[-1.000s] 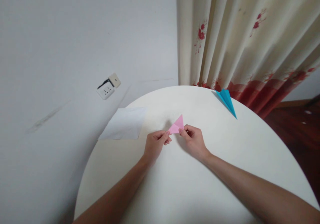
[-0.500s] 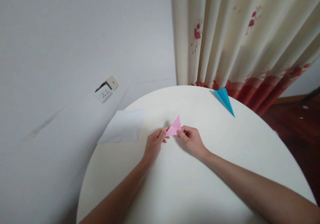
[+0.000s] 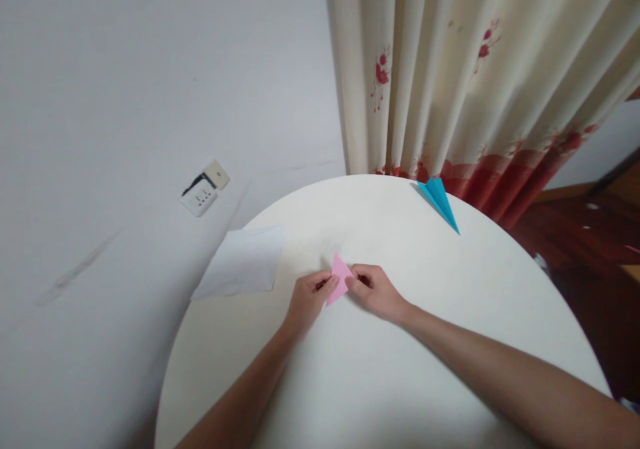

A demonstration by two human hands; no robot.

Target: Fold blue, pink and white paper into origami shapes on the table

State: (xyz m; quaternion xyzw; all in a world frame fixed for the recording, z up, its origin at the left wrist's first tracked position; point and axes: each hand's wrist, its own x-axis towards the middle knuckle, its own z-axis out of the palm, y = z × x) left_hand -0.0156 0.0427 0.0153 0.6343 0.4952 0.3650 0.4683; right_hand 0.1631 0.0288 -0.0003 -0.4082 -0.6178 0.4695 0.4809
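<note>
A small pink folded paper, triangular in outline, is held between my two hands over the middle of the round table. My left hand pinches its left edge, thumb on top. From the other side my right hand grips the right corner between thumb and curled fingers. One point of the paper faces away from me and another hangs down toward me. The fingers underneath it are partly hidden.
White paper sheets lie at the left of the white round table, overhanging its edge. A blue paper plane rests near the far right edge. Beyond are a wall with a socket and a flowered curtain.
The pink paper has been turned, so its long edge now runs more up and down. Both hands have shifted slightly toward me and closer together. The whole view has swung a little.
</note>
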